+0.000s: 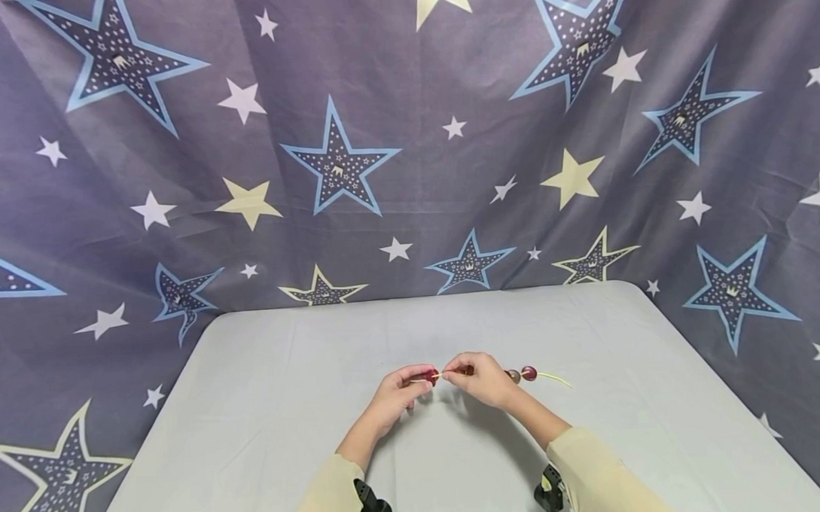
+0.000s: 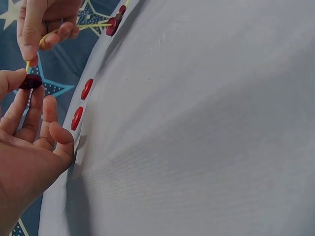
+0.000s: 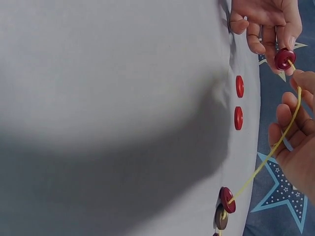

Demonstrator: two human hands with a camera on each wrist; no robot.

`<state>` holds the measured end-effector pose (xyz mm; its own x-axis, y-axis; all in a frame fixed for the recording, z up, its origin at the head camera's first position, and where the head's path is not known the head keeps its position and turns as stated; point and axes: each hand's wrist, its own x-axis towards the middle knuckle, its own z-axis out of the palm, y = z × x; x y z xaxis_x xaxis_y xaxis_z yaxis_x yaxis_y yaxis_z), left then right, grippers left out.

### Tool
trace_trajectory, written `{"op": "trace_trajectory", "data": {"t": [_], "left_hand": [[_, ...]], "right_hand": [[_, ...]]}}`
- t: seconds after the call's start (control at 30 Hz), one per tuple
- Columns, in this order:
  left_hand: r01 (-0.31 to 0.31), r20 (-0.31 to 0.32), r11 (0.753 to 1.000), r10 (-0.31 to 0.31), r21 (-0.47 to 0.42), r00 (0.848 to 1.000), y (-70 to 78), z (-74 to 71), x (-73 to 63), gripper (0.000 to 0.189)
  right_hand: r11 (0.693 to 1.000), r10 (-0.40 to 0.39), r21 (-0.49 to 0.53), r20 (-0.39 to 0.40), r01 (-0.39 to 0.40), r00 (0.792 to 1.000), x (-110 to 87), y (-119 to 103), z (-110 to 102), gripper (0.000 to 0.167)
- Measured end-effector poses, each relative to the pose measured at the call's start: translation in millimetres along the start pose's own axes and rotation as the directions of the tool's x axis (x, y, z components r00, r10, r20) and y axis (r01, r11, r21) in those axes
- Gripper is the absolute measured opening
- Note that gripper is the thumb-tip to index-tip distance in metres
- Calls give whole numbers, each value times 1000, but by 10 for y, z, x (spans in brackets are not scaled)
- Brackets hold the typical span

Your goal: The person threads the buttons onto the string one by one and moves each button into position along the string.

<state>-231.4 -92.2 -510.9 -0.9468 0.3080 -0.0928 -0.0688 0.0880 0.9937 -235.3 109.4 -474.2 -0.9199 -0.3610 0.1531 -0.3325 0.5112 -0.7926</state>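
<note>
My left hand (image 1: 390, 398) pinches a dark red button (image 3: 285, 59) between thumb and fingers, its other fingers spread below. Facing it, my right hand (image 1: 480, 378) pinches a yellow string (image 3: 263, 164) right at the button's face. In the head view a short bit of string also shows on the button's left side. From the right hand the string runs down to another dark red button (image 3: 227, 199) and a brownish button (image 3: 222, 217), both strung on it. Past the right wrist, these strung pieces and the string's loose end lie over the table.
Two bright red buttons (image 3: 239, 86) lie apart on the pale table cover (image 1: 266, 412), hidden by the hands in the head view. A star-patterned curtain (image 1: 379, 136) rises behind the table's far edge and along both sides.
</note>
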Motion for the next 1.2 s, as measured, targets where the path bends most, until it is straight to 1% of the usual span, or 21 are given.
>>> {"op": "trace_trajectory", "data": {"t": [0.1,0.3,0.73,0.83,1.07,1.2], "left_hand": [[-2,-2,1000,2,2,1000,6,9,-11,38],[-28,-1,1000,28,11,1000,17,19,-15,40],[-34,-15,999,34,19,999,62,59,-26,40],[-41,-12,999,41,26,999,112,68,-51,40],[-63,-10,997,63,53,998,335,108,-193,39],[-80,-27,995,82,57,996,367,127,-221,39]], "right_hand": [[1000,1,6,4,-1,1000,-1,-2,2,10],[1000,7,3,9,-7,1000,-2,-12,-1,10],[1000,6,0,17,-6,1000,-2,-33,12,9],[1000,7,-2,20,-7,1000,0,-33,15,9],[1000,-4,-6,27,4,1000,-3,-29,22,10],[1000,-20,8,30,20,999,0,-24,26,10]]}}
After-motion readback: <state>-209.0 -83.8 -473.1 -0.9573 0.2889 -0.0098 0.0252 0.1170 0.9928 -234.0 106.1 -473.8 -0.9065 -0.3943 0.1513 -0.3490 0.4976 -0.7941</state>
